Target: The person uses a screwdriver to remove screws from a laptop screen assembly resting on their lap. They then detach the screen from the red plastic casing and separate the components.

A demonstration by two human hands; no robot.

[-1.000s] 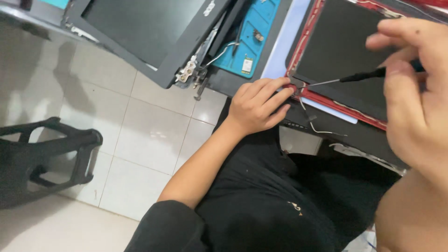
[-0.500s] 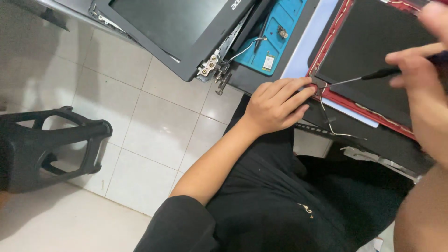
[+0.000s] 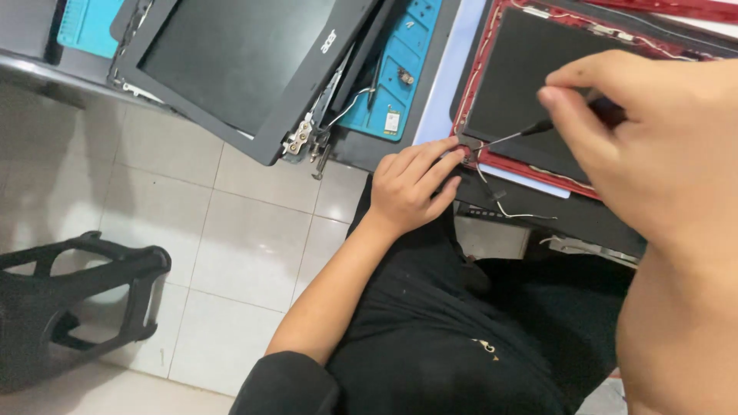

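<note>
The right hand (image 3: 653, 146) pinches a thin screwdriver (image 3: 530, 131), its tip at the near corner of the red-framed laptop lid (image 3: 538, 84). The left hand (image 3: 411, 184) rests loosely curled, fingertips pressing that same corner. Farther, a grey laptop screen (image 3: 231, 61) overhangs the workbench edge.

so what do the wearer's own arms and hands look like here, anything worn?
Both hands are bare: no gloves, rings or watch visible. The left hand leads into a bare forearm, with a short black sleeve covering the upper arm. The right hand is close to the camera and blurred; its forearm is bare too, sleeve out of view.
</note>
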